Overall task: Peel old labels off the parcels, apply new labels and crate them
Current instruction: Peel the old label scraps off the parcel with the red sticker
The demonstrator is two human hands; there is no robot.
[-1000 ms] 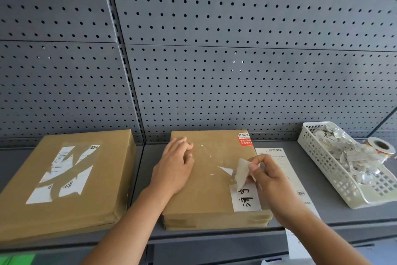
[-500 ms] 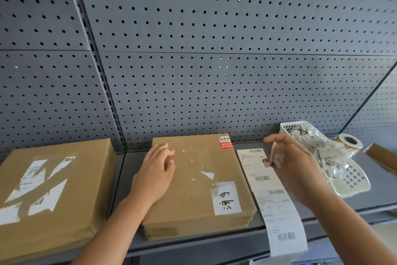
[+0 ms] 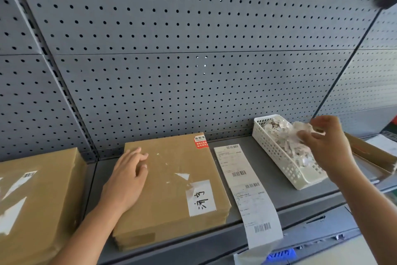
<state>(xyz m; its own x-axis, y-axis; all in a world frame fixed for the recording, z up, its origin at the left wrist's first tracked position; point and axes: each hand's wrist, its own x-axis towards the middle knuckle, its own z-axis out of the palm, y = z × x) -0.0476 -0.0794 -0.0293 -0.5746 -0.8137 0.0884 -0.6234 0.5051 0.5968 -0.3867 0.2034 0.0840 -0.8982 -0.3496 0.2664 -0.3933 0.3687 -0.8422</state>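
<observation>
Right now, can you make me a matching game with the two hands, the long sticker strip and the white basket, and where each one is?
Things
1. left hand
2. right hand
3. label strip
4. white basket

Places
A. hangs over the front edge of the shelf
B. rests flat on the middle parcel
C. stands on the shelf, full of paper scraps
D. holds a crumpled scrap above the basket

Pairs: 1-B, 2-D, 3-A, 4-C
</observation>
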